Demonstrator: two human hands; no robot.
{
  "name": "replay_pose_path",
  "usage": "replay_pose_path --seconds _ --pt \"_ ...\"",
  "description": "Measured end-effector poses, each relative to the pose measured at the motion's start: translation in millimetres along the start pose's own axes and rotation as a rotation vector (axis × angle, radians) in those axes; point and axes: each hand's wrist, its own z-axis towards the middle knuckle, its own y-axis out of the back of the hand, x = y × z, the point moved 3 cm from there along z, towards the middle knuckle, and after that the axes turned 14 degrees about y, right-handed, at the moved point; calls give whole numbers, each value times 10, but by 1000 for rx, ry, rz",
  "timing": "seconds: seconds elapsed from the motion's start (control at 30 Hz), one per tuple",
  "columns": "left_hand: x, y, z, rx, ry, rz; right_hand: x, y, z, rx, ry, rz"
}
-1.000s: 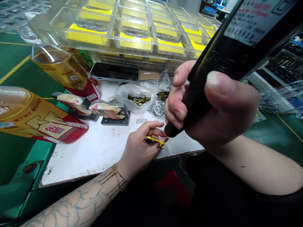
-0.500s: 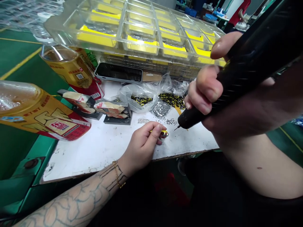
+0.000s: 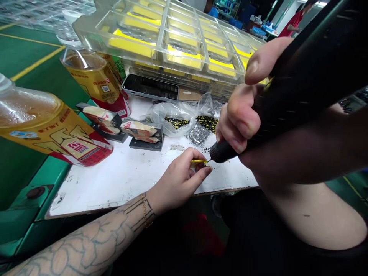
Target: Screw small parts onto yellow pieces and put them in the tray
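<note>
My left hand (image 3: 185, 172) is closed on a small yellow part (image 3: 198, 162), pinched between thumb and fingers above the near edge of the table. Most of the part is hidden by the fingers. My right hand (image 3: 241, 111) wraps round a black electric screwdriver (image 3: 299, 80), which slants down to the left. Its thin bit reaches the end of the yellow part; whether it touches I cannot tell. Just beyond the hands, tiny black pieces (image 3: 206, 149) lie scattered on the white table (image 3: 138, 172), next to a clear bag of small silvery pieces (image 3: 197, 134).
A stack of clear trays (image 3: 184, 57) with yellow parts stands at the back, a phone (image 3: 151, 87) before it. Plastic bags (image 3: 172, 119) hold black and yellow pieces. Two dark fixtures (image 3: 146, 134) and drink bottles (image 3: 57, 122) stand left. A person in red (image 3: 296, 21) is far off.
My right hand has brought the screwdriver left, its bit now at the yellow part. My left thumb has shifted and the part has turned. The view has swung slightly.
</note>
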Motion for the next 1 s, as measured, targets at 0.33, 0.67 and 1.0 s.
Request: replay_pose_path --seconds 0.33,0.67,1.0 --pt "32 4 13 -14 -21 43 8 -33 -6 64 117 -34" --pt "37 5 16 -25 -30 26 0 -61 9 15 136 -87" --pt "29 46 35 -36 -79 -55 -113 -235 62 -45 -16 -59"
